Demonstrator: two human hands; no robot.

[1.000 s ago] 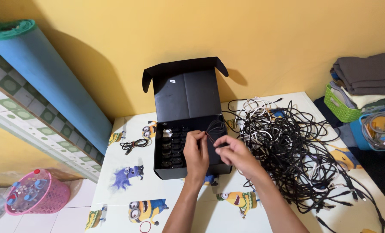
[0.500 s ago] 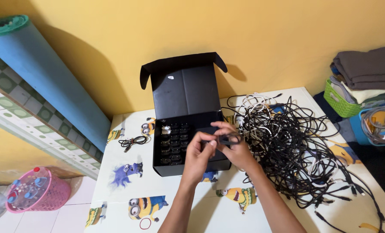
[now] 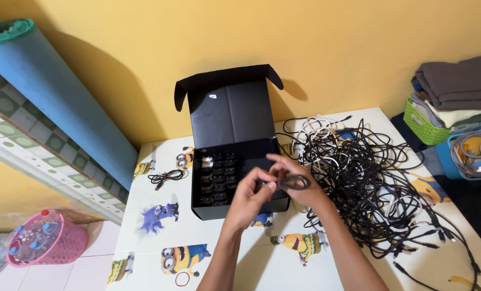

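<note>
Both hands meet over the front right part of an open black box (image 3: pixel 227 134), close to the middle of the view. The left hand (image 3: pixel 249 198) comes up from six o'clock with its fingers curled, thumb and fingertips pinching one end of a small coiled black cable (image 3: pixel 291 183). The right hand (image 3: pixel 297 186) sits just at three o'clock of the left one, its fingers closed around the same coil, whose loop sticks out between thumb and forefinger. The coil hangs in the air above the box's front edge, not resting on anything.

The box stands on a white bench (image 3: pixel 143 237) printed with yellow cartoon figures; its lid is tipped up against the yellow wall at twelve o'clock. The left part of its inside is filled with rows of small dark bundles (image 3: pixel 217 183), one at the far left corner showing a pale top.

At three o'clock of the hands lies a big tangled heap of black and white cables (image 3: pixel 370 178), touching the box's right side. At nine o'clock of the box, well apart from the hands, lies another tied black cable (image 3: pixel 165 177). A red rubber band (image 3: pixel 183 279) lies on the bench near six o'clock.
</note>
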